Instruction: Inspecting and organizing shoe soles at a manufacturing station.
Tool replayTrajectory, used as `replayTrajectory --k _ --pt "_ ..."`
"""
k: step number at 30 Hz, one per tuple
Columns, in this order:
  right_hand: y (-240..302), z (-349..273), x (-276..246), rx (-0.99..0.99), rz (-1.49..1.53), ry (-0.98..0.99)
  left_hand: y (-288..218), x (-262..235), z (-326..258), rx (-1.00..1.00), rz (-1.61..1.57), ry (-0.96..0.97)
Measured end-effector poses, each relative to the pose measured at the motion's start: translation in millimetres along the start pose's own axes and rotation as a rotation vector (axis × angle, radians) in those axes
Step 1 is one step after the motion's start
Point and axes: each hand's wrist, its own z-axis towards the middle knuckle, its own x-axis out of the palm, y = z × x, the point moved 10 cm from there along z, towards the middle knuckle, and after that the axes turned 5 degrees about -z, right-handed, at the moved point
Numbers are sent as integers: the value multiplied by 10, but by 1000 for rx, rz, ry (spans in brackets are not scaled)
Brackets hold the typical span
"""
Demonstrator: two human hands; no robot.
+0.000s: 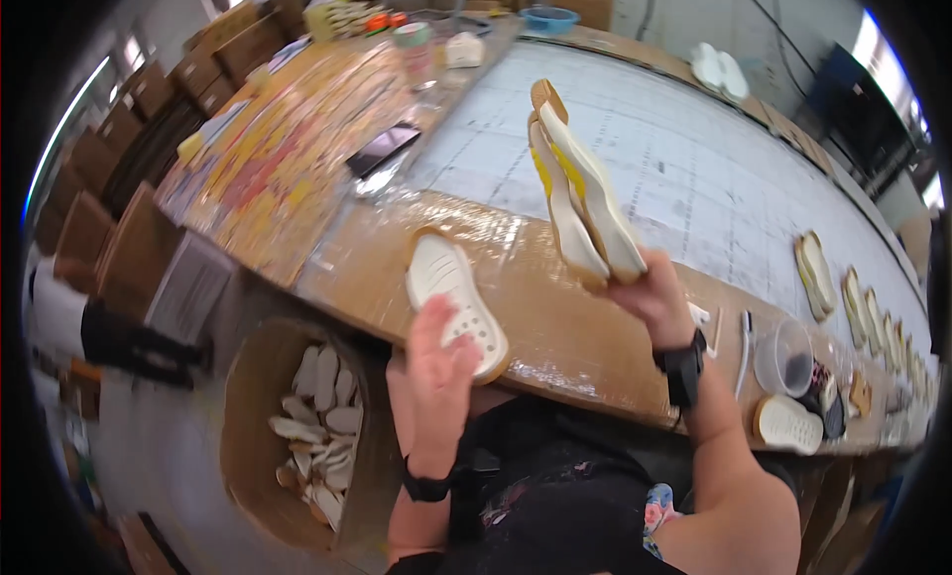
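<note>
My right hand (650, 302) grips a pair of shoe soles (585, 193) by one end and holds them up on edge above the table. They are white with tan undersides and yellow patches along the side. Fingers apart and holding nothing, my left hand (441, 362) hovers over a single white sole (446, 283) with a tan rim. That sole lies by the table's near edge, showing slots at one end and round holes at the other. Whether my left fingers touch it I cannot tell.
A carton (238, 446) full of white soles stands on the floor at left. More soles (815, 278) line the table's right side, near a clear plastic cup (783, 359). A phone (383, 150) and a can (416, 55) sit on the paint-stained board. Far left, another person (109, 327) stands.
</note>
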Motion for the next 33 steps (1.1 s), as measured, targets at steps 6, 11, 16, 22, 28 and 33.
replayTrajectory --k 6,11,16,22,28,33 --pt "-1049 -494 757 286 239 146 -56 426 15 -45 -432 150" --pt "-1165 -554 780 281 257 115 -96 364 -140 79 -169 110" --pt "-1153 -598 812 280 146 174 -43 323 -261 167 227 127" --pt "-1090 -702 836 227 43 113 -62 347 -271 175 -193 126" --pt "-1095 -691 785 197 11 83 -107 283 -307 240 -103 110" --pt "-1143 -712 642 201 -7 65 -564 -8 -273 369 11 -138"
